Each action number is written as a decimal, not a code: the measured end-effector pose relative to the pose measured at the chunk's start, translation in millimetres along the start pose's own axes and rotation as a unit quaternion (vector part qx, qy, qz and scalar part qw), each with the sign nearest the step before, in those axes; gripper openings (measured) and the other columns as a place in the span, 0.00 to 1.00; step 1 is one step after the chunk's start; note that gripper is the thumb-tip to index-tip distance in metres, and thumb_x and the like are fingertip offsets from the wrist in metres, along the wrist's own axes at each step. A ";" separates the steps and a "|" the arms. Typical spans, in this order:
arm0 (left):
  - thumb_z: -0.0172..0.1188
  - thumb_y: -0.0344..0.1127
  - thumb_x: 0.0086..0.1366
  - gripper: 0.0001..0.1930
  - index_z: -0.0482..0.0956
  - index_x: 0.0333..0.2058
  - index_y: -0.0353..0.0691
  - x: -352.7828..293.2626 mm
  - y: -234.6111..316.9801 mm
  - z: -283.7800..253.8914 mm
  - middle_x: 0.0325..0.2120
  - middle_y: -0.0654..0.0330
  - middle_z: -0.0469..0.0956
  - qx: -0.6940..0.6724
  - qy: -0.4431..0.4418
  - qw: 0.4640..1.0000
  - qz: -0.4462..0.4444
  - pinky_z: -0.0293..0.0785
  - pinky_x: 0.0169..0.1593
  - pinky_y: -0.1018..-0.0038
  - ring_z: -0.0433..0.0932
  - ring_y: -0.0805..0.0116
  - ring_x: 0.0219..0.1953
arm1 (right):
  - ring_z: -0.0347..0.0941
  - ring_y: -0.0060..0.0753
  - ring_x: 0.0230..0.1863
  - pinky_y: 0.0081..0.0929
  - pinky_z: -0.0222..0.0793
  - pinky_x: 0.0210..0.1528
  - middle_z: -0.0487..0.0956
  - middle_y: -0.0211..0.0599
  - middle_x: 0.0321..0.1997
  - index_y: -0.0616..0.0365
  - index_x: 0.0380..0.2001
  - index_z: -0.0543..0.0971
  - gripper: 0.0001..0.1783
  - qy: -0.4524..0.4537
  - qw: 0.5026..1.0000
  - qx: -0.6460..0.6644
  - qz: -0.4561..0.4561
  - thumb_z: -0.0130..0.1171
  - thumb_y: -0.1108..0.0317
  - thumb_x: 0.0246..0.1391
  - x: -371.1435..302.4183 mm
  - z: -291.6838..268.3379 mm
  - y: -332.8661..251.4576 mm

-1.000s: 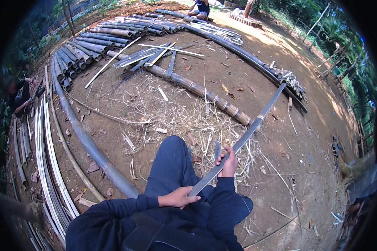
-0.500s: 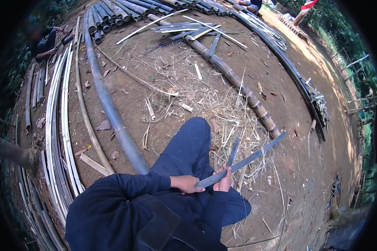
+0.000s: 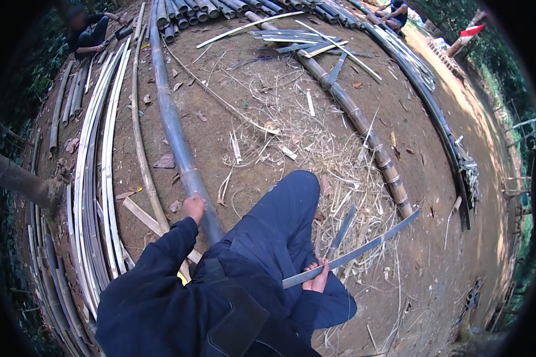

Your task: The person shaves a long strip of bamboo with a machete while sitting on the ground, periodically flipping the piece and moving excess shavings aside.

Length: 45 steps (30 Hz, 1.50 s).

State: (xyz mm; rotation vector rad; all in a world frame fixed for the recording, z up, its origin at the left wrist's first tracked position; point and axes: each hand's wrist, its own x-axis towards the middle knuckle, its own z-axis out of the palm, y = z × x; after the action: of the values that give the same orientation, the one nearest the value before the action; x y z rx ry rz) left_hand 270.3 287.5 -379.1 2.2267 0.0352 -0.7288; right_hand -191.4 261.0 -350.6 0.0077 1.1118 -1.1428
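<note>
A long, flat dark bamboo strip [image 3: 363,247] slants across my lap, from my thigh out to the right. My right hand [image 3: 317,277] is closed around it near its lower end. Just beyond that hand shows a shorter dark flat piece [image 3: 343,227]; whether the hand touches it I cannot tell. My left hand [image 3: 193,207] is off the strip, reaching forward on the left with its fingers curled and nothing visible in them. It is over or beside a thick dark bamboo pole [image 3: 184,154]; contact is unclear.
Pale shavings [image 3: 315,143] litter the ground ahead. A brown bamboo pole [image 3: 363,128] lies beyond, crossed by split strips [image 3: 307,41]. Long pale slats [image 3: 89,160] run along the left. Bamboo poles [image 3: 190,11] are stacked at the back. A person [image 3: 89,33] sits far left, another [image 3: 395,15] far right.
My left hand has let go of the strip's near end and moved forward and left to the thick pole. The right hand keeps hold of the strip. The view has shifted slightly.
</note>
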 end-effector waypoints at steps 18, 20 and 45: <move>0.49 0.39 0.62 0.12 0.76 0.40 0.46 107.7 -44.6 -42.5 0.36 0.52 0.74 -0.174 -0.041 0.980 -0.082 0.72 0.37 0.60 0.73 0.57 0.37 | 0.70 0.29 0.24 0.31 0.72 0.28 0.70 0.31 0.24 0.55 0.41 0.73 0.19 0.045 0.998 0.032 -0.011 0.62 0.52 0.57 -28.2 14.9 12.2; 0.47 0.39 0.63 0.13 0.75 0.41 0.41 91.1 39.9 -1.7 0.37 0.55 0.73 -0.253 0.002 0.962 -0.105 0.72 0.36 0.64 0.72 0.58 0.37 | 0.73 0.31 0.25 0.32 0.74 0.28 0.72 0.33 0.25 0.56 0.40 0.73 0.18 0.057 0.998 0.002 -0.025 0.63 0.55 0.56 -35.8 21.4 6.6; 0.55 0.66 0.59 0.37 0.71 0.59 0.46 -276.0 93.3 179.7 0.60 0.49 0.66 0.582 -0.396 0.102 0.703 0.45 0.61 0.33 0.60 0.47 0.65 | 0.79 0.54 0.37 0.45 0.73 0.43 0.81 0.51 0.32 0.59 0.43 0.73 0.20 0.417 0.781 -0.376 -0.272 0.63 0.64 0.47 -158.3 -52.2 -5.5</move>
State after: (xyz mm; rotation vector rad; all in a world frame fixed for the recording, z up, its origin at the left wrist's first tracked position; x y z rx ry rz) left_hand -25.5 153.5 -270.7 0.8063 -3.5595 -0.4222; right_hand -227.9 398.2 -263.2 -0.5077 2.4464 -1.1230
